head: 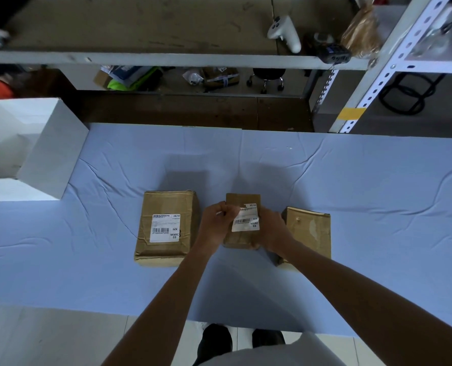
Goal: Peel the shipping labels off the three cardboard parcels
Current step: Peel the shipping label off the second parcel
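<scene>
Middle parcel (242, 201) sits mid-worktop (378, 180), towards the near edge, between the other two. Left hand (219, 223): fingers curled, pinching the lifted upper-left corner of its label (247, 221). Right hand (272, 231): fingers wrapped round the parcel's right side, bracing it. The label's top edge looks torn, so peel low and slow, folding it back flat towards the lower right. Re-pinch close to the peel line. Left parcel (166, 204) is unpeeled; right parcel (309, 228) looks done.
</scene>
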Demonstrator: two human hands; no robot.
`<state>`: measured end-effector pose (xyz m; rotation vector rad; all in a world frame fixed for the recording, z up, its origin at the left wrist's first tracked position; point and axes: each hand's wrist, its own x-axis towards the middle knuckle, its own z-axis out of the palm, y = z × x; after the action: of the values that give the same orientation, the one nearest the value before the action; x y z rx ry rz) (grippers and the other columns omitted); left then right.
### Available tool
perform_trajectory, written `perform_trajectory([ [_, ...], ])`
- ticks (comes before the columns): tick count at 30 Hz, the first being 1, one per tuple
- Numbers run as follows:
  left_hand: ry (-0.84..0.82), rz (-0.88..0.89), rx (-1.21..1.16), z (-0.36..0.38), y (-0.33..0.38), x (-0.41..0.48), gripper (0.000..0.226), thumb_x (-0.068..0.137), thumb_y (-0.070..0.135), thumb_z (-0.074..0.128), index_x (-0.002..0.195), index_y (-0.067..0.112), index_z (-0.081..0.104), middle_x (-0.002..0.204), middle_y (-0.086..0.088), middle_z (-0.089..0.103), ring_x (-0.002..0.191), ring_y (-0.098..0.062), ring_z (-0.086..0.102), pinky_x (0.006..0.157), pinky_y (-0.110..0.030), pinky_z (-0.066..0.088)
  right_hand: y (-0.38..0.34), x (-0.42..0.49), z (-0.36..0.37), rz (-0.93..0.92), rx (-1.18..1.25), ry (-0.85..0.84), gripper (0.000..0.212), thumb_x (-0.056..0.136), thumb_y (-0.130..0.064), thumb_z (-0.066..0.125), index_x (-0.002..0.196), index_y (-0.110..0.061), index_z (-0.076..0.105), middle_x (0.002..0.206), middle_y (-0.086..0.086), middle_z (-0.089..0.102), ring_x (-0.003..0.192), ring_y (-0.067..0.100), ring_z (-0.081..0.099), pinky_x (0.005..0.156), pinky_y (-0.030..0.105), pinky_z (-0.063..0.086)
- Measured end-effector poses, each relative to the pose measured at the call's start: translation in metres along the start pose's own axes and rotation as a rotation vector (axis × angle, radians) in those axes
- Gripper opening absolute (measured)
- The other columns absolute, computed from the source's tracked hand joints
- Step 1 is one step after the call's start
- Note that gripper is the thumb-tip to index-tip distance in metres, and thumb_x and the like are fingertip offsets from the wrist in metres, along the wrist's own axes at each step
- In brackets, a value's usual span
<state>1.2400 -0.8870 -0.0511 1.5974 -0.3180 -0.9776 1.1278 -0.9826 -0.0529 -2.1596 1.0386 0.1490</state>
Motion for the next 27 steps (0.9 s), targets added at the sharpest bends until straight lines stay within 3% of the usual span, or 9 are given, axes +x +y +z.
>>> perform_trajectory([
  [4, -0.05, 0.016, -0.012, -0.006, -0.003, 0.0021, 0.004, 0.08, 0.007, 0.069, 0.078, 0.006, 0.066, 0.084, -0.013, 0.067, 0.084, -0.028, 0.064, 0.078, -0.037, 0.052, 0.0006, 0.0007, -0.0024, 0.001, -0.013, -0.026, 0.07, 0.055, -0.011, 0.084, 0.12, -0.014, 0.056, 0.112, 0.004, 0.069, 0.105, 0.024, 0.065, 0.086, 0.033, 0.053],
  [7, -0.053, 0.036, 0.006, -0.0045, -0.0026, 0.0015, 0.006, 0.084, 0.001, 0.065, 0.078, 0.002, 0.064, 0.08, -0.005, 0.068, 0.074, -0.014, 0.067, 0.067, -0.023, 0.053, 0.0002, 0.0008, -0.0027, -0.012, -0.031, -0.018, 0.067, 0.059, -0.014, 0.084, 0.119, -0.015, 0.056, 0.114, 0.004, 0.068, 0.107, 0.025, 0.064, 0.088, 0.034, 0.052],
  [11, -0.046, 0.038, -0.001, -0.0046, -0.0047, 0.002, 0.005, 0.084, 0.001, 0.065, 0.079, 0.0, 0.064, 0.077, 0.007, 0.071, 0.068, -0.004, 0.067, 0.061, -0.017, 0.051, -0.0006, -0.0009, -0.004, -0.01, -0.032, -0.039, 0.07, 0.054, -0.009, 0.084, 0.119, -0.013, 0.057, 0.113, 0.006, 0.068, 0.106, 0.025, 0.064, 0.087, 0.031, 0.052],
  [27, -0.041, 0.023, -0.005, -0.0045, -0.0021, 0.0009, 0.004, 0.085, 0.004, 0.064, 0.083, 0.003, 0.068, 0.072, 0.008, 0.072, 0.07, -0.01, 0.067, 0.064, -0.02, 0.053, 0.0049, -0.0092, -0.0063, -0.026, 0.093, -0.036, 0.09, 0.047, -0.011, 0.088, 0.128, -0.016, 0.048, 0.115, 0.004, 0.068, 0.106, 0.025, 0.064, 0.088, 0.039, 0.054],
])
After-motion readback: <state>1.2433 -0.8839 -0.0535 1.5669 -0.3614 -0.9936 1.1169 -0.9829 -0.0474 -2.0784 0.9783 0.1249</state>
